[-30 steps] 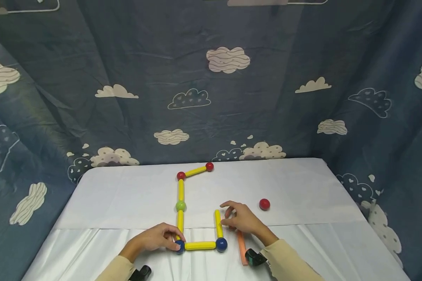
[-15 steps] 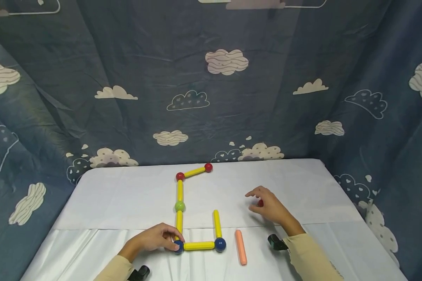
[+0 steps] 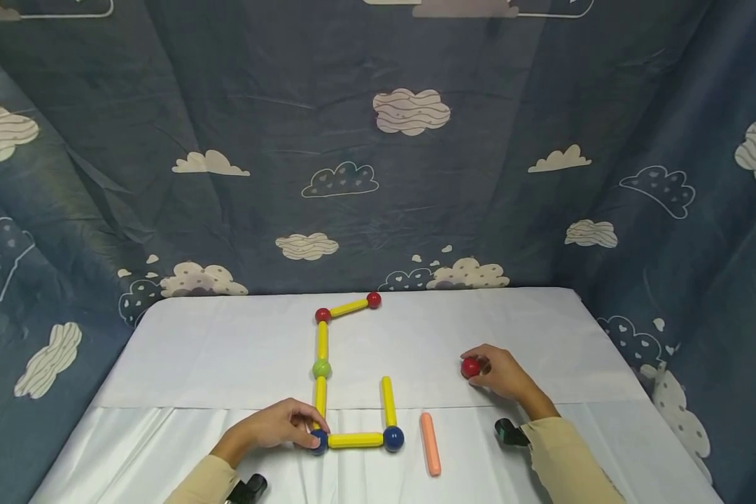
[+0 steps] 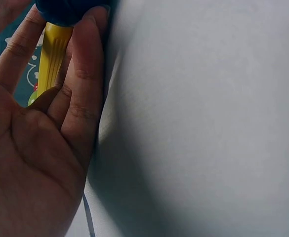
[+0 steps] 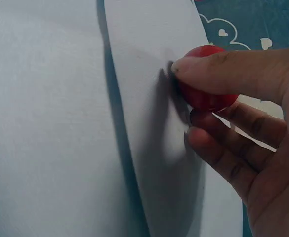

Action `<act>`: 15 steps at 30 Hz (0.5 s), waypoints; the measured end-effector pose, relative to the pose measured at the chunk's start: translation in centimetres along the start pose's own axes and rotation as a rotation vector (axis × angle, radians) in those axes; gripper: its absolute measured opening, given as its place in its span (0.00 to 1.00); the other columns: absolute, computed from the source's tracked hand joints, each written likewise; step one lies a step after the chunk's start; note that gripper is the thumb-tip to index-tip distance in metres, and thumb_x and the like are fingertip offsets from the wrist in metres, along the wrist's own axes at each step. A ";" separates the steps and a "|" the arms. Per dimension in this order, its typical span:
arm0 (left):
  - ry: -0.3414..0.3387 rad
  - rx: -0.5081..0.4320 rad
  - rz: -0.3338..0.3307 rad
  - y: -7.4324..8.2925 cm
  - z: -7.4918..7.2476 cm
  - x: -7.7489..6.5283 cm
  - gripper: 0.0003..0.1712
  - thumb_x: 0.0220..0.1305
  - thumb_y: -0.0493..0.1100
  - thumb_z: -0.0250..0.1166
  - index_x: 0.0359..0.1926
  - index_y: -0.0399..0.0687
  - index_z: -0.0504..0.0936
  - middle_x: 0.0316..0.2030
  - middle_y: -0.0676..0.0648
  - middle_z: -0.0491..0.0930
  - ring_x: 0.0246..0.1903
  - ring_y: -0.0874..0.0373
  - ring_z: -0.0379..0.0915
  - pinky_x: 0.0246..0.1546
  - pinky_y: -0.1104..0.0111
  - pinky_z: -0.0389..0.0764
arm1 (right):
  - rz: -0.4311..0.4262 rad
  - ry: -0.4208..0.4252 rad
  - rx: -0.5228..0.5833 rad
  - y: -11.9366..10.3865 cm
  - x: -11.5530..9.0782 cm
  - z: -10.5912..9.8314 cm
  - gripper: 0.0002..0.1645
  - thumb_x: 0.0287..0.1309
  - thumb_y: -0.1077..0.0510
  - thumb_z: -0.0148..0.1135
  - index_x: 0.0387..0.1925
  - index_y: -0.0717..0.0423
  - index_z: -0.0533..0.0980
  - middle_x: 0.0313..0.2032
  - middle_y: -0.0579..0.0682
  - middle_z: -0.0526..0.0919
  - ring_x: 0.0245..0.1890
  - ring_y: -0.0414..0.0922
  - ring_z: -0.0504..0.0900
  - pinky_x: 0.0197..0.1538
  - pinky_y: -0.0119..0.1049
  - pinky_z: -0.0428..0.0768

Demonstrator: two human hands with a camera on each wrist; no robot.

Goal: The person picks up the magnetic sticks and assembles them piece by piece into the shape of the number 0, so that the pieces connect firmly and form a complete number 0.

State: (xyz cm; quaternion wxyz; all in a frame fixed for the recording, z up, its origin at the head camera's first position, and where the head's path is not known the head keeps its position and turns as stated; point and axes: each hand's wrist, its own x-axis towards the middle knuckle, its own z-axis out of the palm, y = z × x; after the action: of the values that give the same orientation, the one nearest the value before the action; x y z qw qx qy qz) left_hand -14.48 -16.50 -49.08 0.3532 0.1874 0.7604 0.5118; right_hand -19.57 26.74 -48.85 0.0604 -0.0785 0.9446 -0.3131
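Note:
My left hand (image 3: 277, 428) grips a blue ball (image 3: 318, 442) at the lower left corner of a chain of sticks and balls lying on the table. From that ball a yellow stick (image 3: 355, 440) runs right to a second blue ball (image 3: 393, 439), where another yellow stick (image 3: 388, 400) points away with its far end free. Further yellow sticks lead back past a green ball (image 3: 321, 369) to two red balls at the far end. Over on the right, my right hand (image 3: 507, 378) pinches a loose red ball (image 5: 211, 96) between thumb and fingers.
An orange stick (image 3: 430, 444) lies alone between the chain and my right forearm. The white-covered table (image 3: 214, 350) ends at a dark cloud-print curtain (image 3: 258, 140). Black wrist cameras (image 3: 510, 432) hang below both wrists.
My right hand has left the upright yellow stick, moved right to the loose red ball and taken hold of it. The left hand stays on the blue ball.

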 end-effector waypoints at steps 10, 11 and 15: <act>0.004 -0.004 0.006 0.1 0.1 -0.1 0.13 0.57 0.38 0.70 0.44 0.41 0.84 0.29 0.51 0.78 0.27 0.59 0.67 0.30 0.72 0.68 | 0.041 -0.051 0.079 -1.8 1.7 1.5 0.26 0.44 0.63 0.76 0.48 0.57 0.79 0.41 0.50 0.81 0.39 0.45 0.76 0.47 0.43 0.79; 0.005 0.000 0.005 0.1 0.1 -0.1 0.12 0.57 0.39 0.70 0.44 0.42 0.85 0.29 0.51 0.78 0.27 0.60 0.67 0.30 0.72 0.68 | 0.046 -0.055 0.084 -2.2 2.0 1.6 0.25 0.44 0.63 0.76 0.48 0.57 0.79 0.40 0.50 0.81 0.39 0.46 0.76 0.47 0.43 0.79; 0.010 0.011 0.003 0.0 -0.1 0.0 0.12 0.57 0.40 0.70 0.43 0.44 0.85 0.29 0.52 0.78 0.28 0.61 0.67 0.30 0.72 0.68 | 0.051 -0.065 0.088 -3.6 3.2 2.5 0.25 0.45 0.62 0.76 0.47 0.57 0.79 0.40 0.50 0.79 0.39 0.45 0.75 0.46 0.41 0.79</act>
State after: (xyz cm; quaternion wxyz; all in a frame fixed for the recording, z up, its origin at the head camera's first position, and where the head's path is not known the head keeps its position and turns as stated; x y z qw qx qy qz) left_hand -14.49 -16.56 -49.04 0.3476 0.1877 0.7649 0.5089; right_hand -21.87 21.83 -48.89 0.1023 -0.0620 0.9290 -0.3501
